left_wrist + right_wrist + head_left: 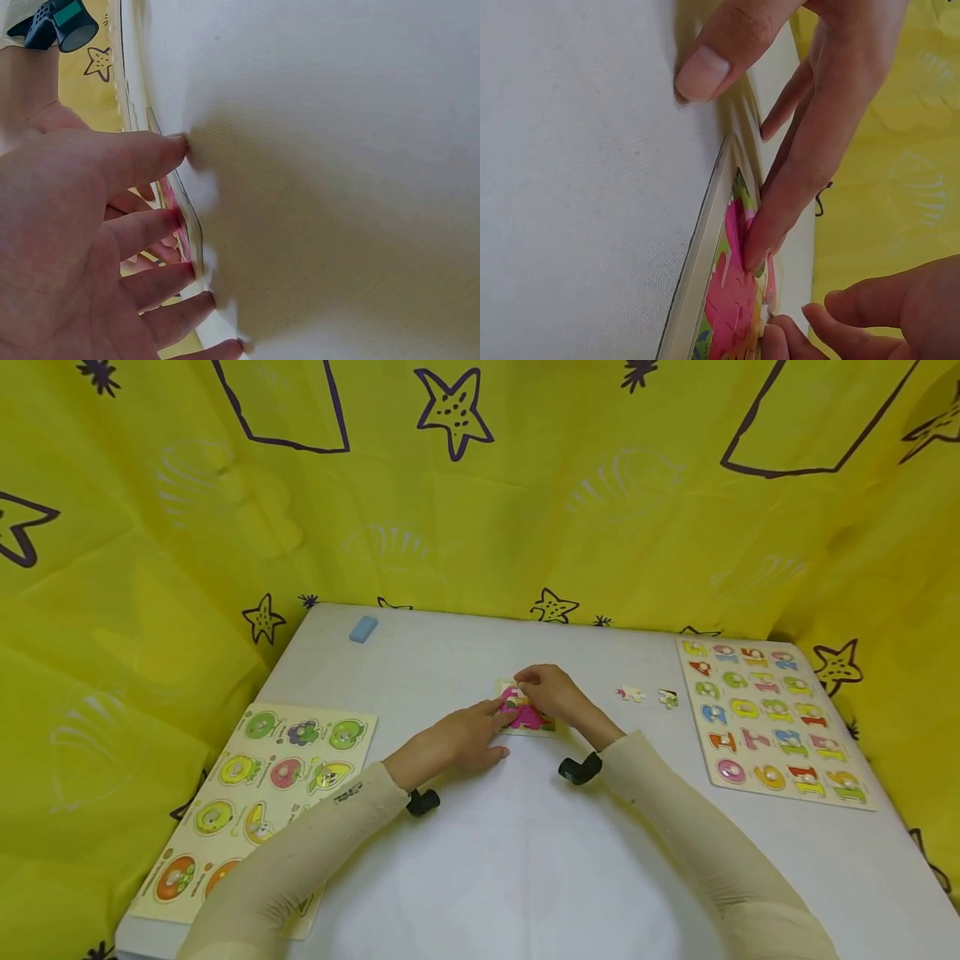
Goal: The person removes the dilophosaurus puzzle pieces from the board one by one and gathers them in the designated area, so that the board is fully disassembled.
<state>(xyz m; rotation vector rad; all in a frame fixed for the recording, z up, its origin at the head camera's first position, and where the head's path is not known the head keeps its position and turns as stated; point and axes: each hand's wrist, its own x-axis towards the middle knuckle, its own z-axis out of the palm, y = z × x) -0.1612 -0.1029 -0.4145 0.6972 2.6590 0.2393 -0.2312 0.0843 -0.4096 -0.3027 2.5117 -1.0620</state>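
Observation:
A small jigsaw puzzle (531, 720) with a pink picture in a pale frame lies mid-table. My left hand (465, 739) rests at its left side, fingers (154, 232) extended; in the right wrist view its index fingertip touches the picture and its thumb (705, 73) is on the table side. From the far right edge, my right hand (553, 690) reaches in, thumb and finger pinching a small pale puzzle piece (764, 315) at the puzzle's surface. Fingers largely cover that piece. Two loose puzzle pieces, one pale (631, 694) and one greenish (668, 698), lie to the right.
A fruit peg board (360, 720) lies at the left, partly under the left sleeve. At the right is a number peg board (701, 727). A blue block (363, 629) sits near the back edge. Yellow patterned cloth (480, 527) hangs behind the white table (525, 860).

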